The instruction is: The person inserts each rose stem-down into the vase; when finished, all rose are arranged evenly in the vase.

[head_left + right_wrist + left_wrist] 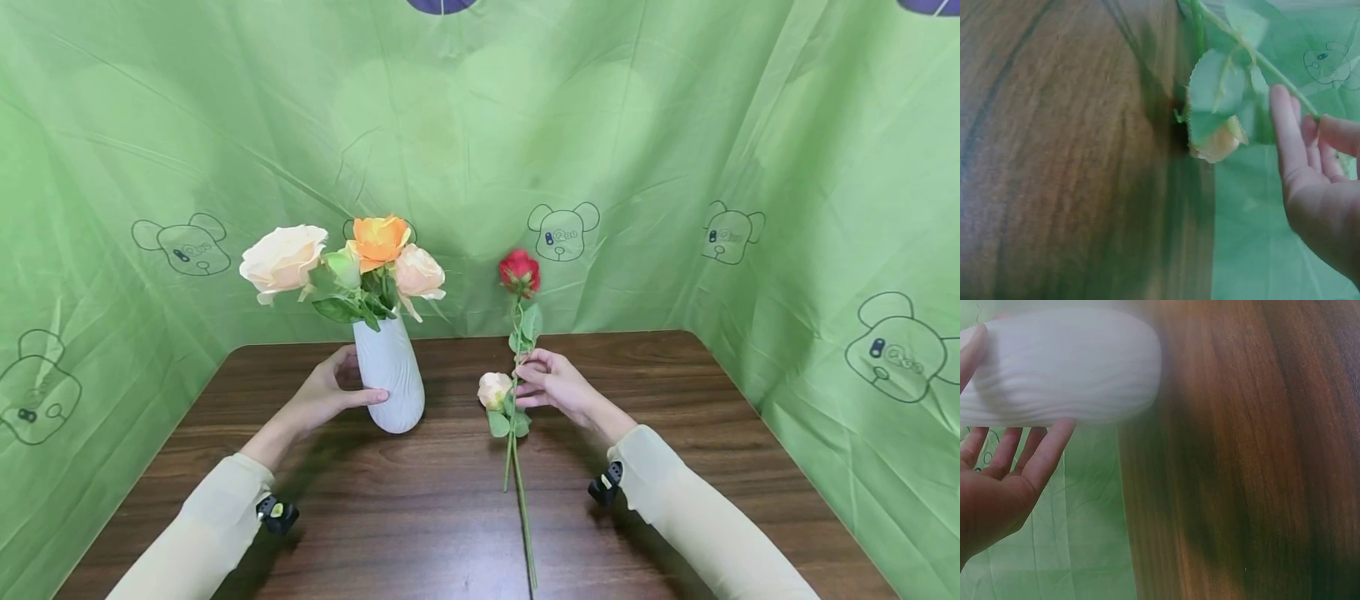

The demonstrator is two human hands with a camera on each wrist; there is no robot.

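My left hand (330, 396) grips a white ribbed vase (392, 375), its thumb across the front; the vase leans slightly. In the left wrist view the fingers (1047, 456) press against the vase wall (1085, 369). Out of its mouth stand a large pale peach rose (283, 258), an orange rose (379, 242), a smaller peach rose (418, 273) and a green bud (343, 268). My right hand (557, 385) pinches the stem of a red rose (520, 273), held upright. Just left of these fingers is a short-stemmed cream rose (493, 390), partly behind the red rose's stem.
A dark wooden table (420, 517) lies under both hands. Green cloth (480, 150) printed with bear outlines hangs behind the table and along its sides. Small black cameras (277, 514) are worn at both wrists.
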